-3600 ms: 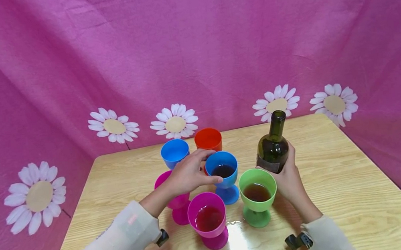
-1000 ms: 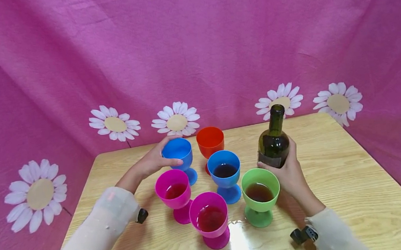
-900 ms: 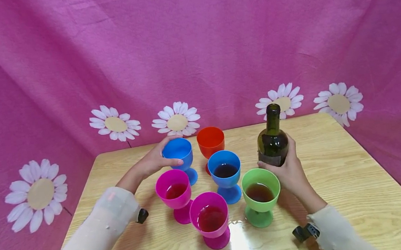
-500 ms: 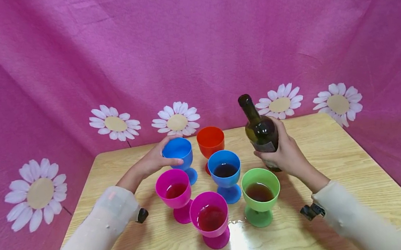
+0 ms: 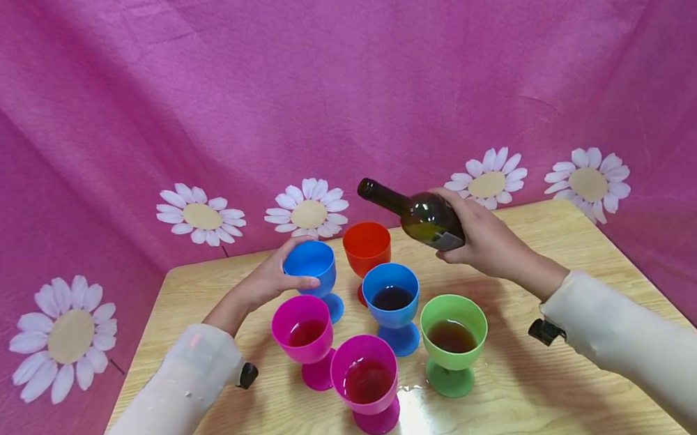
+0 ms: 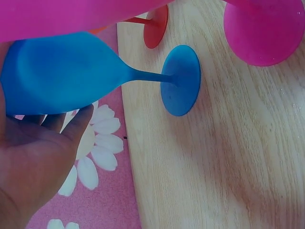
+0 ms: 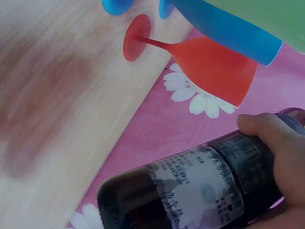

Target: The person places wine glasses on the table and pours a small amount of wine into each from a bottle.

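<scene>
At the back left my left hand (image 5: 263,280) holds the bowl of a blue goblet (image 5: 310,263), thumb in front and fingers behind. Its inside shows no liquid, and in the left wrist view its foot (image 6: 181,81) stands on the table. My right hand (image 5: 492,240) grips a dark green wine bottle (image 5: 427,218) round its body, clear of the table. The bottle leans far to the left, its mouth above the red goblet (image 5: 367,247). Its pale label (image 7: 200,186) shows in the right wrist view. No stream shows at the mouth.
Nearer stand a second blue goblet (image 5: 392,299), a green goblet (image 5: 452,330) and two pink goblets, one left (image 5: 301,327) and one in front (image 5: 364,377), all with dark or red liquid. A pink flowered cloth (image 5: 338,106) hangs behind the wooden table (image 5: 581,279).
My left hand has gone from the middle blue goblet to the back-left one and stayed there. My right hand has lifted the bottle and tipped it from upright to the left.
</scene>
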`<state>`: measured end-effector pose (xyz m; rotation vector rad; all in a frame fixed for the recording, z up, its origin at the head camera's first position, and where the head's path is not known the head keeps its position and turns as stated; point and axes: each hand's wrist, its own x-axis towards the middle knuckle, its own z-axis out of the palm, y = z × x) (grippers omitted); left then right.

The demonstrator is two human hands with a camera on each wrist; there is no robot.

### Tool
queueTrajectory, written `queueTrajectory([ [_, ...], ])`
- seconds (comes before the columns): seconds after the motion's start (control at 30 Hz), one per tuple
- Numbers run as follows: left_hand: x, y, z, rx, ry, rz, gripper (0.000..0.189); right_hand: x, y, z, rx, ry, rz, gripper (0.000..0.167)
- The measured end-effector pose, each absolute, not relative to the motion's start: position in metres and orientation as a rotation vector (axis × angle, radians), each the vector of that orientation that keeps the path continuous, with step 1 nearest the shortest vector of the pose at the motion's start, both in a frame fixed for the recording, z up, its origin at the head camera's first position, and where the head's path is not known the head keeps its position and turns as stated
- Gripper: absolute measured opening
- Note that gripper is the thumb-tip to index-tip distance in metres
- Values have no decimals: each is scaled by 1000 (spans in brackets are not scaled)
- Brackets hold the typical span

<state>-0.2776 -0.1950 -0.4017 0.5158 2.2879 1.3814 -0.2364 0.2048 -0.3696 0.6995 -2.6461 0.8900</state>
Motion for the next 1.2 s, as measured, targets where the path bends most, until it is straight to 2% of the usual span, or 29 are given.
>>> queueTrajectory([
  [0.2, -278, -195, -402, 517, 2286, 1377, 89, -238, 196, -355, 635, -2794, 605, 101],
  [0.67, -277, -196, -402, 503, 2274, 1386, 88, -243, 174, -334, 636, -2926, 293, 99],
  [1.2, -276, -196, -401, 515, 2281, 1387, 87, -247, 157, -328, 607, -2930, 144, 98],
])
